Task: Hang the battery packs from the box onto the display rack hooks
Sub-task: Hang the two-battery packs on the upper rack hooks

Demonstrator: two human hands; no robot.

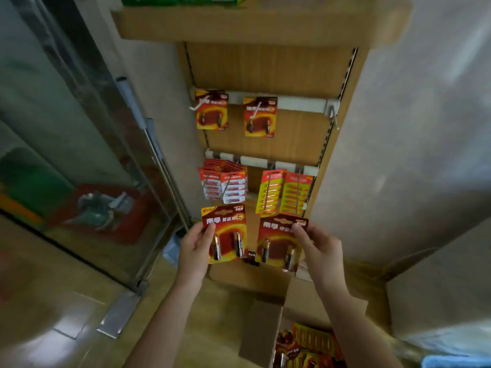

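Observation:
My left hand (195, 247) pinches a red and yellow two-battery pack (225, 235) by its left edge. A second red battery pack (279, 243) is pinched at its top right corner by my right hand (317, 245). Both packs are held upright in front of the lower part of the wooden display rack (268, 73). On the rack's upper rail hang two red packs (211, 110) (260, 116); a bare hook (334, 116) sticks out at its right end. The lower rail carries white-red packs (225, 185) and yellow-green packs (283, 193). The open cardboard box (261, 330) below holds more packs (308, 346).
A glass-door cabinet (79, 144) stands to the left of the rack. A wooden shelf (252, 22) juts out above the rack. Grey wall lies to the right, with a large cardboard box (438, 296) at the lower right. The floor at the left is tiled.

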